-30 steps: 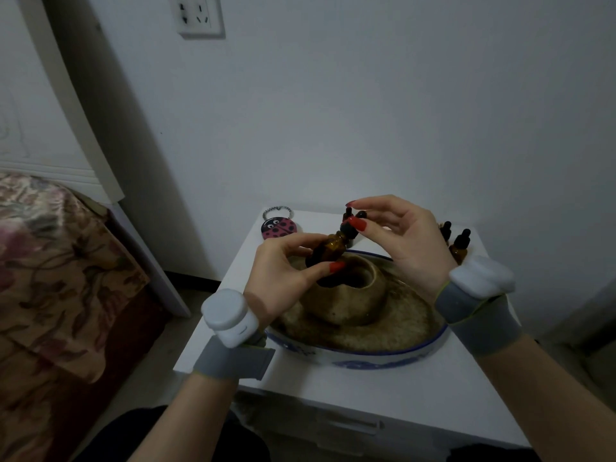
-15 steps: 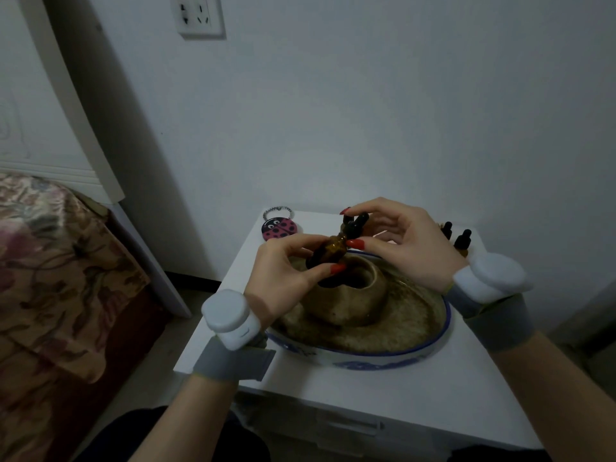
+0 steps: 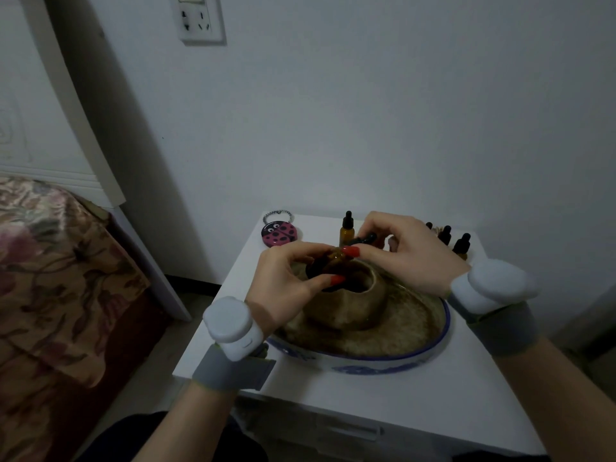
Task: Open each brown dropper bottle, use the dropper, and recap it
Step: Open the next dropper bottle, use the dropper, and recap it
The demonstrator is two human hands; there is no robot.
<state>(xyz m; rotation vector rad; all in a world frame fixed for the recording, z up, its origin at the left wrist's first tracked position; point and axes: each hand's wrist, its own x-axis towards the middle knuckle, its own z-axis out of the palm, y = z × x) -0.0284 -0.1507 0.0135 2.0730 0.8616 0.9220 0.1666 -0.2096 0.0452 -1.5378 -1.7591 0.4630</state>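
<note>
Brown glass dropper bottle (image 3: 333, 261) sat tilted in your left hand (image 3: 286, 278) grip above the brown ceramic bowl (image 3: 366, 308), likely catching drips; your right hand (image 3: 410, 251) pinched its black dropper cap (image 3: 363, 240).

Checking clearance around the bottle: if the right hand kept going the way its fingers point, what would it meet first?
Probably the left hand holding the brown bottle; right hand points that way, depth unclear.

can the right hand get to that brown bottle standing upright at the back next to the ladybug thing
Probably not yet: the right hand is pinching the black dropper cap of the bottle the left hand holds. The upright bottle stands unobstructed just behind.
</note>
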